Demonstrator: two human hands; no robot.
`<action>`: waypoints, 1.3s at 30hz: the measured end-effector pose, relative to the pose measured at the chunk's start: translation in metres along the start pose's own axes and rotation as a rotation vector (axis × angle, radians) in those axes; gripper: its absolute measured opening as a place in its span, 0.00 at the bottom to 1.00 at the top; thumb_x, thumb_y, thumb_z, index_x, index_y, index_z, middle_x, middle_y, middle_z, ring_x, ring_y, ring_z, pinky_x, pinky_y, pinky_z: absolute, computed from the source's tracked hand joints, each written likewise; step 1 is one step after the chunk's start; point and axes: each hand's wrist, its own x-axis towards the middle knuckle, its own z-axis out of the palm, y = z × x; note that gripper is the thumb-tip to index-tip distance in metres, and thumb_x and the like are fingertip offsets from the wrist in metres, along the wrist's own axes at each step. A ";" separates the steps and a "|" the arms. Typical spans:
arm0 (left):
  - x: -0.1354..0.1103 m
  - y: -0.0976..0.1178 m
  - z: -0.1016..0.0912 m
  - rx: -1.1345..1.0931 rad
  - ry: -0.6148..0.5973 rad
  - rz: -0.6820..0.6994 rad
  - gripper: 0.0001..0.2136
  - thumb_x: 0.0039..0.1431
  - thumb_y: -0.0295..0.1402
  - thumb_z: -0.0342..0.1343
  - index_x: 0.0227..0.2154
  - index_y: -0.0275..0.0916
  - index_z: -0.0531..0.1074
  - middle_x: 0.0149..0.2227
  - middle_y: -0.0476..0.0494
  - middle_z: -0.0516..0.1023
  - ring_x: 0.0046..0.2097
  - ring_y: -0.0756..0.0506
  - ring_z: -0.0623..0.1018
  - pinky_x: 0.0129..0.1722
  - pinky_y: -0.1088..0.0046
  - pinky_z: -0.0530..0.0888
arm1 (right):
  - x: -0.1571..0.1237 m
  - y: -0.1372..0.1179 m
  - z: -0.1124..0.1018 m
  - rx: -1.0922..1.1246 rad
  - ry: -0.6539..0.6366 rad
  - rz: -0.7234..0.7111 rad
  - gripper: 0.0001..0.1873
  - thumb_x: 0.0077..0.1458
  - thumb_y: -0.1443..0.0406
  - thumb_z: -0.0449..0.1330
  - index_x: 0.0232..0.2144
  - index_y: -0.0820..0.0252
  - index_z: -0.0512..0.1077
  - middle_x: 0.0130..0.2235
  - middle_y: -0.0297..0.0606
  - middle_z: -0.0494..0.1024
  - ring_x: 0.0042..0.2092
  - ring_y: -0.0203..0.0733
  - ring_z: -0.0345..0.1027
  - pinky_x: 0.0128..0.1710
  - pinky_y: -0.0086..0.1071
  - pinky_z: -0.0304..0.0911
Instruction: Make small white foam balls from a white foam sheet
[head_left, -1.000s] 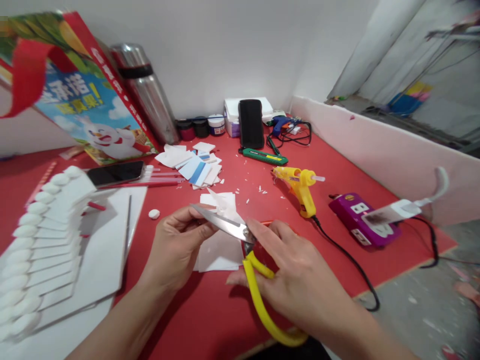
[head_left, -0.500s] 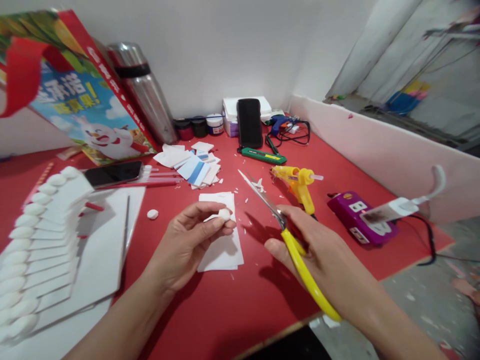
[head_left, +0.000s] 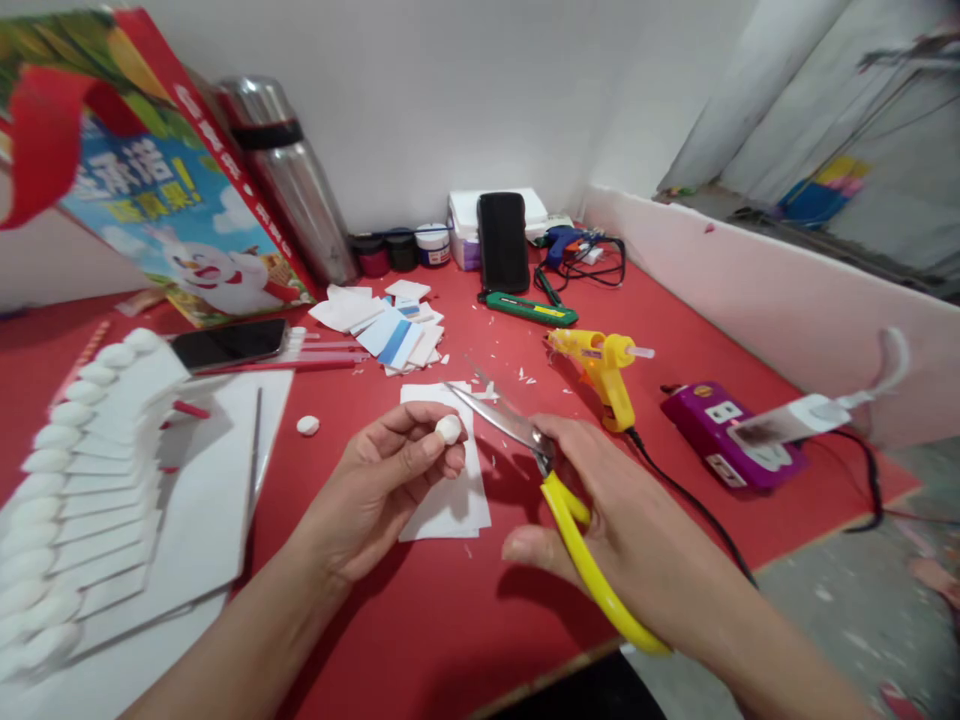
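My left hand (head_left: 390,470) pinches a small rounded white foam piece (head_left: 448,429) between thumb and fingertips, above a white foam sheet (head_left: 448,490) lying on the red table (head_left: 420,620). My right hand (head_left: 607,520) grips yellow-handled scissors (head_left: 555,500); their blades are slightly apart and point left toward the foam piece, the tip a little to its right. Another small white foam piece (head_left: 307,425) lies on the table to the left.
A white foam model with rounded tabs (head_left: 82,480) fills the left. Behind lie a phone (head_left: 229,345), paper scraps (head_left: 390,330), a steel flask (head_left: 289,180), a printed box (head_left: 150,190), paint jars (head_left: 401,252), a green cutter (head_left: 529,310), a yellow glue gun (head_left: 604,365) and a purple power strip (head_left: 724,435).
A second ago the scissors were at the foam in my left hand. They swung away to the right, and now their blades have come back toward the foam piece.
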 end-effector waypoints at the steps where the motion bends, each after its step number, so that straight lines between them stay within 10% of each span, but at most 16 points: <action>1: 0.000 0.000 0.000 -0.011 -0.016 0.001 0.05 0.55 0.26 0.67 0.35 0.34 0.80 0.31 0.45 0.80 0.31 0.54 0.79 0.36 0.83 0.76 | 0.000 -0.002 0.002 -0.005 -0.008 -0.010 0.42 0.50 0.40 0.63 0.59 0.58 0.63 0.50 0.49 0.74 0.47 0.53 0.72 0.45 0.46 0.71; 13: 0.000 0.002 0.000 -0.010 -0.026 -0.007 0.13 0.44 0.29 0.75 0.32 0.33 0.78 0.26 0.45 0.81 0.27 0.51 0.79 0.30 0.81 0.75 | 0.001 -0.016 0.012 -0.116 0.038 -0.139 0.46 0.46 0.38 0.65 0.57 0.62 0.66 0.43 0.46 0.71 0.41 0.49 0.70 0.40 0.43 0.71; 39: -0.001 0.003 -0.010 0.059 -0.118 -0.031 0.07 0.52 0.29 0.70 0.29 0.34 0.77 0.22 0.46 0.78 0.25 0.53 0.76 0.28 0.83 0.71 | -0.003 -0.002 0.023 -0.227 0.200 -0.292 0.38 0.53 0.38 0.58 0.49 0.63 0.72 0.31 0.40 0.73 0.29 0.44 0.71 0.29 0.36 0.66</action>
